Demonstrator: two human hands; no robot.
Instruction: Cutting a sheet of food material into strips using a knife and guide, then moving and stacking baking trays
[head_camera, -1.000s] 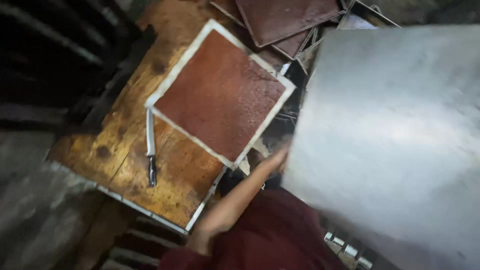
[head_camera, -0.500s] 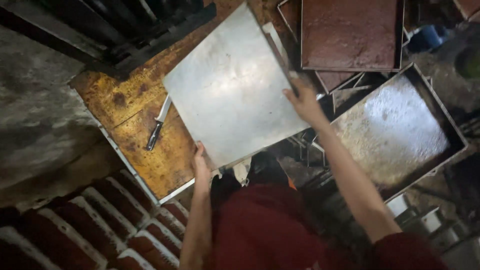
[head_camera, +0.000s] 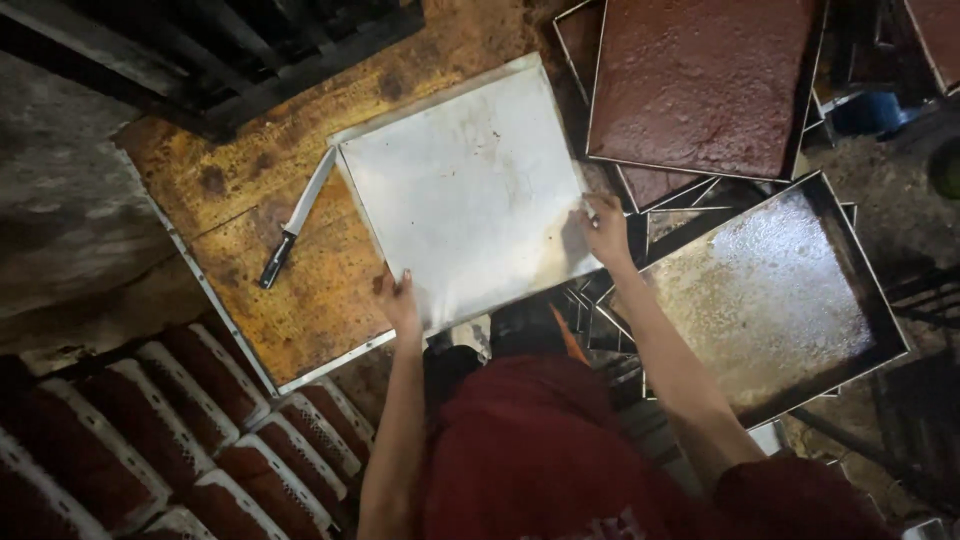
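Note:
A square metal tray lies upside down, bare bottom up, on a stained wooden board. My left hand grips the tray's near left edge. My right hand holds its near right corner, fingers on the metal. A knife with a black handle rests on the board just left of the tray.
A tray filled with a brown slab sits at the upper right above other stacked trays. A greasy dark tray lies at the right. Red slabs in white crates are at the lower left. A dark grate runs along the top.
The metal tray has been lowered flat onto the board over where the brown slab lay a second ago. Both my hands have moved to its near edge.

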